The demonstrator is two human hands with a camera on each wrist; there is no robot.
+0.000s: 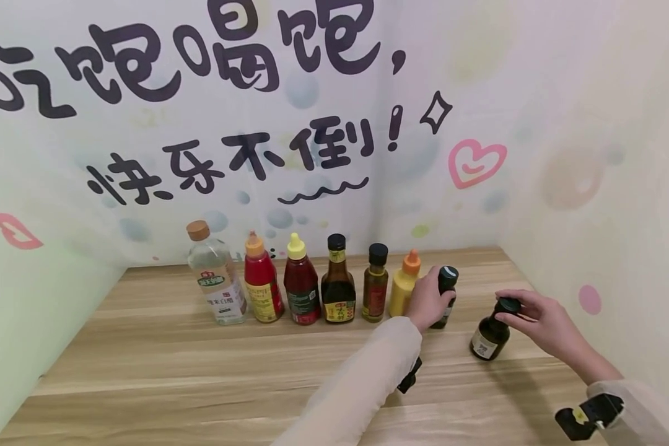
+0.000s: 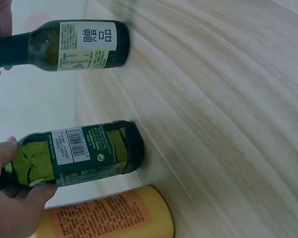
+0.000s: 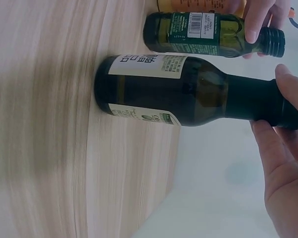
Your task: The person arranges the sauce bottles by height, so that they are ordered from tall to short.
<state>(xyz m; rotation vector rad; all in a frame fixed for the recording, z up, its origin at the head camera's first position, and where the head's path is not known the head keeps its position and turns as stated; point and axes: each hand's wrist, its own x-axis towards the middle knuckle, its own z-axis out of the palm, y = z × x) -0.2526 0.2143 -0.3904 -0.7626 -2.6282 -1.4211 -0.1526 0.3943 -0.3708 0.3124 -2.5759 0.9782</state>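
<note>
My left hand (image 1: 427,300) grips the neck of a small square green glass bottle (image 2: 92,153) with a dark cap. This bottle stands on the wooden table, right beside a yellow squeeze bottle (image 1: 401,291) with an orange nozzle. Farther right, my right hand (image 1: 547,325) pinches the neck and cap of a round dark glass bottle (image 3: 151,91) between thumb and fingers. In the head view the dark bottle tilts slightly, its base close over the table. White labels show on its side, and a barcode label on the green bottle faces the wrist cameras.
Leftward from the yellow bottle runs a row: a brown oil bottle (image 1: 376,285), a soy-sauce-like bottle (image 1: 337,288), two red squeeze bottles (image 1: 301,288) (image 1: 263,285) and a tall clear bottle (image 1: 217,279). The wooden table (image 1: 201,384) meets printed walls at the back and sides.
</note>
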